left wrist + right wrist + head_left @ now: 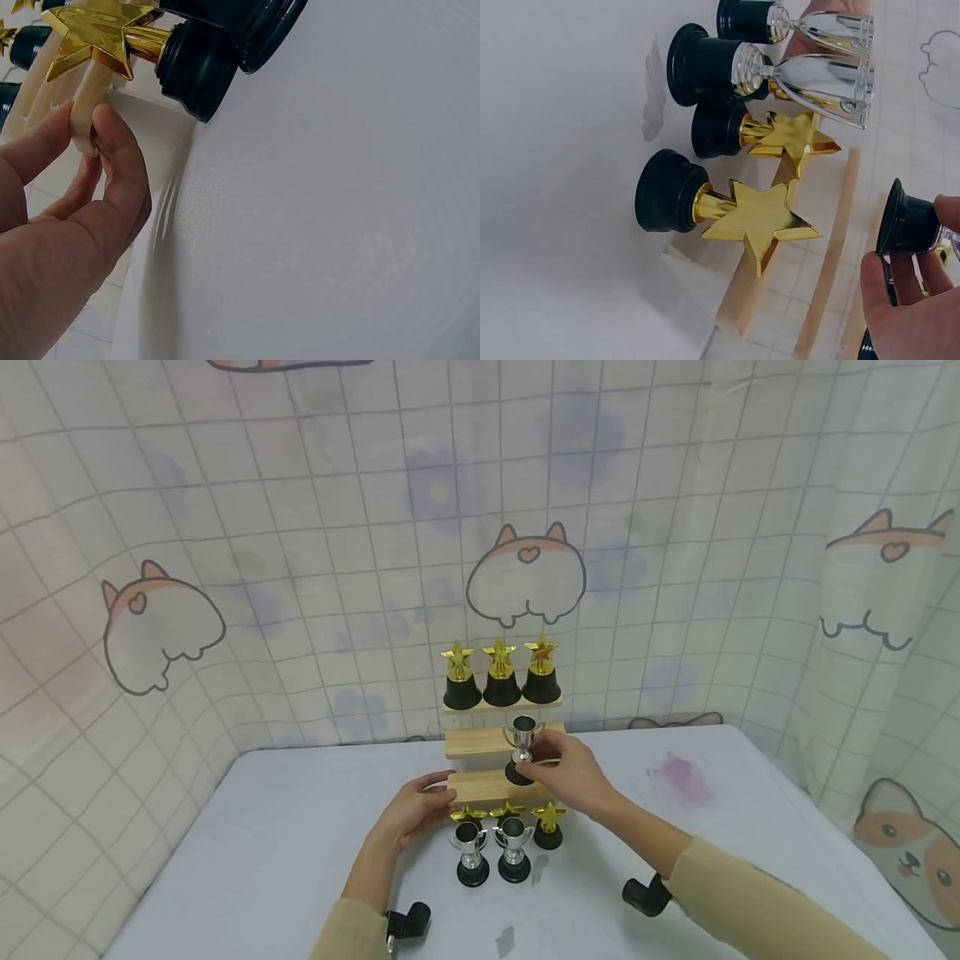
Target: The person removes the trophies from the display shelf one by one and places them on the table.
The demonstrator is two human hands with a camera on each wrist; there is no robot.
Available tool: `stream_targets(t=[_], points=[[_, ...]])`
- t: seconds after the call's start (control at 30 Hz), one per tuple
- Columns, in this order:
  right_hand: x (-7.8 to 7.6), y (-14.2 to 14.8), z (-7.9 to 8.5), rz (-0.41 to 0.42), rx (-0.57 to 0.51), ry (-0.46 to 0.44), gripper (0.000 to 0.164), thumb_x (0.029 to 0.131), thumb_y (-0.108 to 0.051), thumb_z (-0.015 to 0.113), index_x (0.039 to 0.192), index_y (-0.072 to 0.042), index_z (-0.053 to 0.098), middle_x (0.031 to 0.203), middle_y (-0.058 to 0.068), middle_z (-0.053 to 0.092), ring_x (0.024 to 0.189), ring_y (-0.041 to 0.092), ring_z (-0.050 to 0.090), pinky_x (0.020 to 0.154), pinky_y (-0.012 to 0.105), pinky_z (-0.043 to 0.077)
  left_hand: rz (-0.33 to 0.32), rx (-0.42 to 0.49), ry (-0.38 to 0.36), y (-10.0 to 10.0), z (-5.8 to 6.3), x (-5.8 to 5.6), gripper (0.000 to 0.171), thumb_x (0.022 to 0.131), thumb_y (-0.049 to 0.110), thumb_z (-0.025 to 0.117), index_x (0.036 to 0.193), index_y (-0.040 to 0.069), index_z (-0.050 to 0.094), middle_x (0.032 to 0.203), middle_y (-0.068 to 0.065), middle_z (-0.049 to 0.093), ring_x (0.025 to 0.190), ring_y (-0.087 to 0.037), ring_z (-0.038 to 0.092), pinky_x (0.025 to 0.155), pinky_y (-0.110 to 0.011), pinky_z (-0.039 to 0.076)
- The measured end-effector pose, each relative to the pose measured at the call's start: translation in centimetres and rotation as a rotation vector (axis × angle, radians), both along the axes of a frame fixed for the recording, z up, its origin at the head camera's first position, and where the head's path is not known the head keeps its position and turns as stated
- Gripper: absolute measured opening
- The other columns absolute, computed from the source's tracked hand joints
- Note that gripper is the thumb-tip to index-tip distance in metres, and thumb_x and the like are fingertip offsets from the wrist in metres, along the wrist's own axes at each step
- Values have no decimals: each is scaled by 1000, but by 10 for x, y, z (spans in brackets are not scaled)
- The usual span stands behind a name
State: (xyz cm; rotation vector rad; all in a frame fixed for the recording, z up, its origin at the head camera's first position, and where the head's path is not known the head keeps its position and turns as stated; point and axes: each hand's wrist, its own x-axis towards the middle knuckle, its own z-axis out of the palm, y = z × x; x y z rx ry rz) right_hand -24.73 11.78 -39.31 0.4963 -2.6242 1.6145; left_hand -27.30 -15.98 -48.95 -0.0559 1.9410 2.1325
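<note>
I have the right hand (573, 772) pinching a cup (523, 732) near its base, above the lowest wooden step (480, 787), whose left end the left hand (415, 812) pinches. Table (300, 835) spreads to either side.

A small silver cup (522, 727) with two handles and a round black base is held upright by the fingers of the right hand (573, 772), and in the head view it is seen over the lowest board of a light wooden shelf (476, 743), though contact cannot be confirmed. The shelf is built in three steps, and its lowest board is pinched at the left end by the left hand (412, 810). On its top board, three gold star trophies (502, 689) with black bases are placed upright in one row.
</note>
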Motion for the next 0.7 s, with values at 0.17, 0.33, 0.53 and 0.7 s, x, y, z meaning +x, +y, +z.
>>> stream_targets(t=[0.17, 0.33, 0.53, 0.7], points=[[7, 6, -1, -14, -9, -10, 22, 93, -20, 77, 110, -7, 69, 106, 4, 69, 104, 25, 67, 90, 40, 58, 1, 12, -7, 0, 1, 0, 54, 97, 4, 68, 147, -5, 48, 125, -23, 60, 100, -22, 67, 83, -31, 60], [14, 11, 0, -8, -32, -10, 23, 93, -19, 78, 110, -7, 69, 105, 4, 70, 105, 24, 67, 90, 39, 59, -6, 17, -2, 0, 2, -1, 55, 97, 4, 68, 147, -6, 48, 128, -25, 60, 100, -23, 67, 83, -31, 60], [24, 20, -2, 3, -40, 0, 23, 93, -19, 78, 110, -7, 69, 106, 4, 70, 105, 24, 67, 90, 34, 59, -4, 23, -7, -1, 1, -1, 55, 97, 4, 69, 147, -6, 48, 128, -25, 60, 99, -22, 68, 83, -32, 60], [35, 30, -3, -5, -55, -16, 25, 93, -20, 79, 111, -6, 68, 106, 6, 69, 106, 26, 68, 87, 31, 59, -4, 32, -8, -1, 0, -1, 56, 97, 3, 69, 147, -7, 47, 128, -25, 60, 99, -23, 68, 83, -32, 60]])
